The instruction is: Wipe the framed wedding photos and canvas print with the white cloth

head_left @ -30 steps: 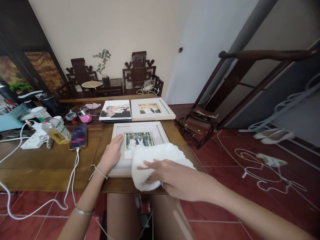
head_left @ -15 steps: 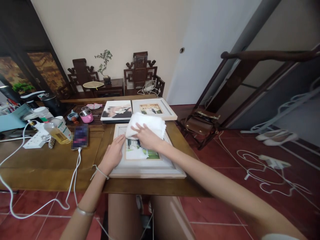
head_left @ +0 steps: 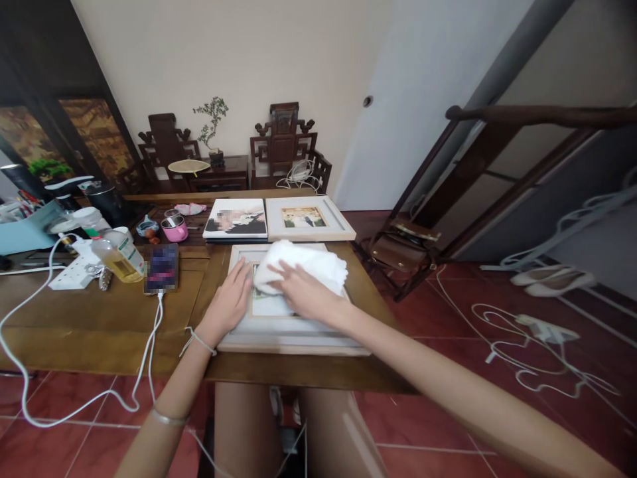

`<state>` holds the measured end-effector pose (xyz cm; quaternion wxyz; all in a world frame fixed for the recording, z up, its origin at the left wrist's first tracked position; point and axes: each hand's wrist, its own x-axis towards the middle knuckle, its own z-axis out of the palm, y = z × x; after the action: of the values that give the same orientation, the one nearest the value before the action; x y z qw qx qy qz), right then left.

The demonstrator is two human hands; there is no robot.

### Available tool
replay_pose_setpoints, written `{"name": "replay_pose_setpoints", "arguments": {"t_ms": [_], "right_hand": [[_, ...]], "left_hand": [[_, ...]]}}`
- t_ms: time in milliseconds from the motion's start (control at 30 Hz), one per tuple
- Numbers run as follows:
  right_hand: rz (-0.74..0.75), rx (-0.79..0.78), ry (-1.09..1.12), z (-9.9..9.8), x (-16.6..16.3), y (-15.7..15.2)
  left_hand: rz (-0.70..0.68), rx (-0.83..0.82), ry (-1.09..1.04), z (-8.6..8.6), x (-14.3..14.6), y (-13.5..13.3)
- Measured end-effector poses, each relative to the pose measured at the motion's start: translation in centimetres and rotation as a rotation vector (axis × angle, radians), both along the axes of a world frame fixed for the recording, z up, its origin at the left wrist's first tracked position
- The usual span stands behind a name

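Observation:
A pale framed photo (head_left: 279, 335) lies flat at the near edge of a wooden table (head_left: 109, 318). My left hand (head_left: 229, 302) rests flat on the frame's left side, fingers stretched out. My right hand (head_left: 306, 292) presses a folded white towel (head_left: 308, 262) onto the glass over the picture, fingers laid across the cloth. The towel hides most of the photo.
Behind lie a photo book (head_left: 236, 218) and a second framed photo (head_left: 308, 218). To the left are a phone (head_left: 162, 267) on a white cable, an oil bottle (head_left: 119, 255), a power strip (head_left: 72, 271) and a pink cup (head_left: 176, 229). Cables and shoes lie on the red floor at right.
My right hand carried the towel from the frame's near right corner up to its far edge, then drew it back a little toward the middle. My left hand stayed on the frame.

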<state>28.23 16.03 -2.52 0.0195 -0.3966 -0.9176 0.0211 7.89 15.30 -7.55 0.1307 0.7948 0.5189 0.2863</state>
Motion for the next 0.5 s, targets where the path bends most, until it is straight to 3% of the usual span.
{"name": "replay_pose_setpoints", "arguments": {"t_ms": [100,200,500], "right_hand": [[-0.066,0.136,-0.081,-0.9,-2.5,3.6],[-0.037,0.134,-0.133,-1.0,-4.5,4.2],[0.130,-0.033,-0.208,0.6,-5.0,-4.2]], "left_hand": [[-0.001,0.016,-0.054,0.2,0.0,-0.1],[0.040,0.048,-0.111,-0.1,0.0,0.1],[0.057,0.015,-0.268,0.1,0.2,-0.3]]}}
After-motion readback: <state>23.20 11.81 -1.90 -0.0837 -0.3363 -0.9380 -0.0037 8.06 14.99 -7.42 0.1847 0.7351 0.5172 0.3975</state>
